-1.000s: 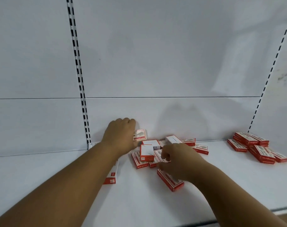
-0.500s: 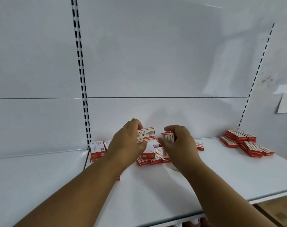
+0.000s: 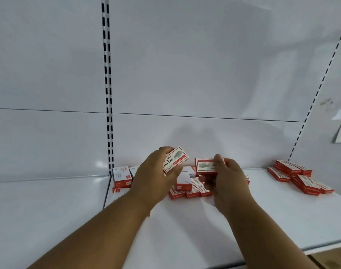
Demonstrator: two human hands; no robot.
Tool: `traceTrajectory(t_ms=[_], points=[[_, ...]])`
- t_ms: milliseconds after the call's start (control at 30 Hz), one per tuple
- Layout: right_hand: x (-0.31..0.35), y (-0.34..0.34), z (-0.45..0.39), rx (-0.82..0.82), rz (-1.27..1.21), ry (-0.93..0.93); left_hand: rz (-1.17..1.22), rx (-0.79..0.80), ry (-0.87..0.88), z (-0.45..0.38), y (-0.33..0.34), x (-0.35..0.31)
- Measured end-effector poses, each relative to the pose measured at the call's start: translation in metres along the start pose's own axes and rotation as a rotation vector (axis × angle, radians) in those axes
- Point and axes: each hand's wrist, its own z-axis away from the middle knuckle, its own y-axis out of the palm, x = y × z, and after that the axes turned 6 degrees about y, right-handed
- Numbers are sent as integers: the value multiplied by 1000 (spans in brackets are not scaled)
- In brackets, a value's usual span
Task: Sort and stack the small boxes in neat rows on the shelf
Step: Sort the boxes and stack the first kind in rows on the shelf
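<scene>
Standing back from it, the white shelf [image 3: 243, 220] takes up most of what I see, with a white back panel [image 3: 185, 65] behind it and a slotted upright [image 3: 107, 84] marking where one bay meets the next. Its broad front is bare, probably kept free so the rows can be built there.

Across the back lie the small red-and-white staple boxes, in three lots. A loose heap [image 3: 189, 186] sits in the middle, boxes tipped at all angles and overlapping, so that looks like the unsorted stock. Well apart, at the far right, a second group [image 3: 296, 176] lies partly stacked but fanned out and crooked, hardly a neat row. By the foot of the upright a few boxes [image 3: 122, 174] stand on end, faces forward, which may be the start of a row.

Both hands hover just over the middle heap. The left hand [image 3: 156, 181] grips one box [image 3: 175, 159] by its edges, tilted with the printed face up, likely so the label can be read. The right hand [image 3: 228, 181] pinches a second box [image 3: 204, 166] held nearly level, thumb on top. I'd judge the two are being compared before going down together. Most of the sorting remains undone.
</scene>
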Motion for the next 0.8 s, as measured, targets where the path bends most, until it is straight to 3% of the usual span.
traceTrajectory(t_ms=[300, 567, 800], points=[[4, -27, 1, 143, -40, -72, 205, 83, -138, -1, 1, -18], [19, -88, -8, -5, 74, -119, 599, 154, -452, -18, 36, -73], [37, -173, -24, -192, 87, -203, 510, 239, -391, -42, 114, -138]])
